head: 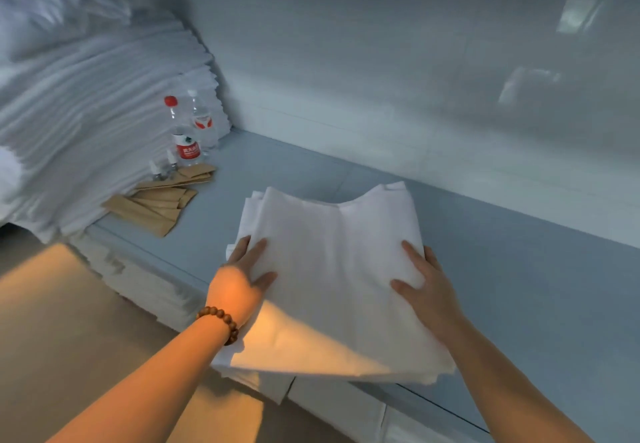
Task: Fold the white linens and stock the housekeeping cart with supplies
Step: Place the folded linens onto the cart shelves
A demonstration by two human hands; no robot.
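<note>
Centrally, folded white linen [332, 269] lies on the bench [519, 286], its near part hanging over the front edge. Left hand [242, 276], with a bead bracelet [221, 321] at the wrist, rests on the linen's left side, fingers straight and spread. Right hand [427, 286] lies flat on the right side, fingers extended; neither hand grips. Toward the bench's far left end are a tall stack of white linens [86, 130], two water bottles [187, 141], small vials [162, 168] and brown paper packets [156, 203], well apart from the folded piece.
</note>
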